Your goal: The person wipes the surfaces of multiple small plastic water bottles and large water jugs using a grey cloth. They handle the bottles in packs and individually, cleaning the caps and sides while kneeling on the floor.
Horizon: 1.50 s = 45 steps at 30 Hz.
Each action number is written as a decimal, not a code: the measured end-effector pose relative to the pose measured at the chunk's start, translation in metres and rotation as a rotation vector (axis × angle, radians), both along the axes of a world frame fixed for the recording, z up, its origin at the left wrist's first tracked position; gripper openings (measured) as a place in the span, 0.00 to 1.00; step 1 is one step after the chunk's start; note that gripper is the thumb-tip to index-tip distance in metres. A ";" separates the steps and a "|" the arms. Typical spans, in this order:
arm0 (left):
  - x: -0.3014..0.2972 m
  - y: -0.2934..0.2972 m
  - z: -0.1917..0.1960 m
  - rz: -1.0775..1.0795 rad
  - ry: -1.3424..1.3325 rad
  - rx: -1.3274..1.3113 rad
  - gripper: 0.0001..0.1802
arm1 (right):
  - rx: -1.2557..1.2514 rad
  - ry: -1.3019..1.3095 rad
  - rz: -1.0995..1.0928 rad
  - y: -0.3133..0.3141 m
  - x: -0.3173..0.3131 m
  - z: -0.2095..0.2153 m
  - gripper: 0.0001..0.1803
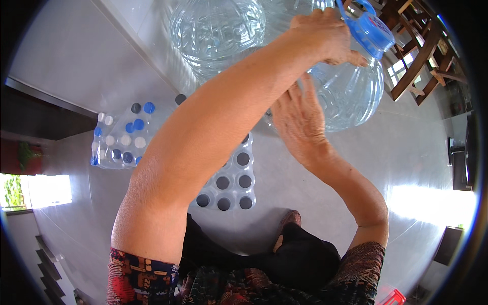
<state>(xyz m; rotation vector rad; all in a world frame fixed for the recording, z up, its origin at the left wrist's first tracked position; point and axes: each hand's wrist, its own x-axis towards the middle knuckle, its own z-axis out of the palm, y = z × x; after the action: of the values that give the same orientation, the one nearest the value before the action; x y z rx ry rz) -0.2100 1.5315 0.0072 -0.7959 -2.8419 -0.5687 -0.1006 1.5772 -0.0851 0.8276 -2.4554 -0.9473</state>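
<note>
A large clear water bottle (351, 96) with a blue cap (373, 33) and a blue carry handle stands tilted at the upper right. Across my body to the right reaches my left arm, and my left hand (328, 38) is closed at the bottle's neck, just left of the cap. Its thumb points right over the bottle's shoulder; the other fingertips are hidden. Below it, my right hand (302, 114) lies along the bottle's left side with its fingers stretched out, partly covered by the left forearm.
More big clear water bottles (218, 30) stand beyond my left forearm, by a pale wall. Plastic-wrapped packs of small bottles lie on the grey floor: one with blue and white caps (125, 140), another with dark caps (223, 183). Wooden furniture (422, 61) is at the far right.
</note>
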 end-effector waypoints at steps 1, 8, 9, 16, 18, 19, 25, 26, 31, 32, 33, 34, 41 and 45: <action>0.003 -0.002 0.009 -0.010 -0.034 -0.048 0.40 | -0.106 0.043 -0.005 0.002 -0.001 0.004 0.24; 0.001 -0.012 0.002 -0.005 -0.021 -0.023 0.40 | 0.219 0.117 -0.142 -0.025 -0.026 -0.002 0.26; 0.002 -0.016 0.001 -0.033 -0.004 0.010 0.42 | 0.259 0.118 -0.125 -0.025 -0.027 -0.019 0.26; 0.013 -0.001 -0.001 0.158 -0.002 -0.105 0.44 | 0.497 -0.100 -0.014 -0.017 -0.031 -0.113 0.26; 0.019 -0.028 0.002 -0.089 0.045 0.153 0.44 | 0.486 -0.018 0.025 -0.006 -0.027 -0.152 0.25; 0.027 -0.032 -0.003 -0.079 0.051 0.192 0.44 | 0.503 -0.052 0.057 -0.002 -0.024 -0.162 0.24; 0.003 -0.012 -0.024 0.059 0.094 0.132 0.39 | 0.750 -0.387 0.300 0.023 0.008 -0.148 0.22; 0.003 -0.006 -0.022 0.044 0.088 0.118 0.40 | 0.645 -0.282 0.300 0.043 0.012 -0.160 0.21; 0.004 -0.015 -0.022 -0.025 0.001 0.110 0.44 | 0.186 -0.036 0.183 0.047 0.026 -0.144 0.20; 0.006 -0.017 -0.018 -0.044 -0.003 0.106 0.44 | 0.149 0.012 0.153 0.041 0.026 -0.119 0.21; 0.009 -0.019 -0.010 -0.076 -0.025 0.117 0.45 | 0.117 0.060 0.115 0.037 0.023 -0.093 0.22; 0.012 -0.027 -0.005 -0.095 -0.054 0.114 0.46 | 0.069 0.103 0.089 0.031 0.019 -0.087 0.24; 0.018 -0.022 -0.005 -0.044 -0.057 0.096 0.51 | 0.112 0.144 0.242 0.062 0.013 -0.159 0.24; -0.004 -0.023 -0.010 -0.097 -0.033 0.038 0.51 | 0.055 0.014 0.335 0.113 0.030 -0.199 0.26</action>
<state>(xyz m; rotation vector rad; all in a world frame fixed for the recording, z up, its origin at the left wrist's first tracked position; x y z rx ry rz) -0.2142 1.5087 -0.0026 -0.9300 -2.8248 -0.6527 -0.0702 1.6906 -0.2838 1.1993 -2.1915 -0.8930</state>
